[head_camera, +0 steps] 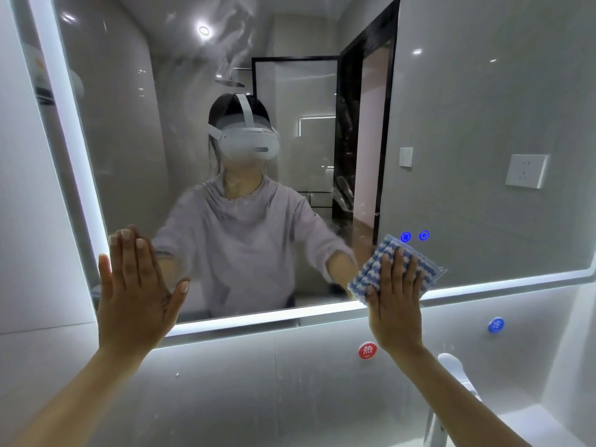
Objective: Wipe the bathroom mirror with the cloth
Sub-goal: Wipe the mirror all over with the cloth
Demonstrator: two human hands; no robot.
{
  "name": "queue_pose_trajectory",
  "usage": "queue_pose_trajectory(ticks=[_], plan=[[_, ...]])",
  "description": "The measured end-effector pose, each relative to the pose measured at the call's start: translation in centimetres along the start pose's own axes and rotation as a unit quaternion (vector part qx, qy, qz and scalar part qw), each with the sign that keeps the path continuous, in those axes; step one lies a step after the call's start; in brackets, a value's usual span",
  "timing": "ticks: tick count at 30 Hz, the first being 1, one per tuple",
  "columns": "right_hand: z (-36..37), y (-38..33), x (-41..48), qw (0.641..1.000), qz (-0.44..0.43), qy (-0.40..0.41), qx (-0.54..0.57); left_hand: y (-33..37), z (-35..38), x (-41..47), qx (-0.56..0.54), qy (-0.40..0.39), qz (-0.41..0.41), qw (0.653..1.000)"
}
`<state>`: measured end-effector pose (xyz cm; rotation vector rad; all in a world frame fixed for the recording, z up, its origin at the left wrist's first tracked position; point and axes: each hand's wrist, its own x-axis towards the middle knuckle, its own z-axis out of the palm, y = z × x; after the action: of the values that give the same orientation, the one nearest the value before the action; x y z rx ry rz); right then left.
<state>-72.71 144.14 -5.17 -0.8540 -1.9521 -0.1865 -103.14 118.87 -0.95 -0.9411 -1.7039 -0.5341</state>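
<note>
Limp cloth pressed flat on slick mirror
Right hand spread over its middle, the best hold; left hand splayed, seemingly braced on the fragile mirror

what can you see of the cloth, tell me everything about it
The cloth is blue and white with a wavy, ribbed weave. It looks soft and is folded into layers whose edges show along its left side. It lies flat against the lower right of the mirror, turned cornerwise, just below two lit blue touch icons. The right hand presses it to the glass with straight fingers.
</note>
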Motion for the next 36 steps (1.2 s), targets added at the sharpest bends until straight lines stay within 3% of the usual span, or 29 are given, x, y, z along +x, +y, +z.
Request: queue_pose_trajectory(ticks=[9,17,22,30,36], plan=[[0.7,-4.2,0.8,0.999,-0.002,0.036,0.031,-0.2,0.0,0.0,0.000,0.005,0.002,1.000],[0.5,-11.7,4.0,0.992,-0.109,0.065,0.011,0.2,-0.6,0.2,0.004,-0.022,-0.017,1.000],[0.5,-15.3,6.3,0.968,-0.240,0.066,-0.035,0.2,-0.8,0.3,0.009,-0.025,-0.017,0.999],[-0.2,-13.3,8.2,0.940,-0.323,0.089,-0.067,0.2,-0.7,0.2,-0.002,-0.014,-0.008,1.000],[-1.4,-8.6,9.4,0.953,-0.273,0.107,-0.079,0.2,-0.6,0.2,-0.006,-0.016,-0.008,1.000]])
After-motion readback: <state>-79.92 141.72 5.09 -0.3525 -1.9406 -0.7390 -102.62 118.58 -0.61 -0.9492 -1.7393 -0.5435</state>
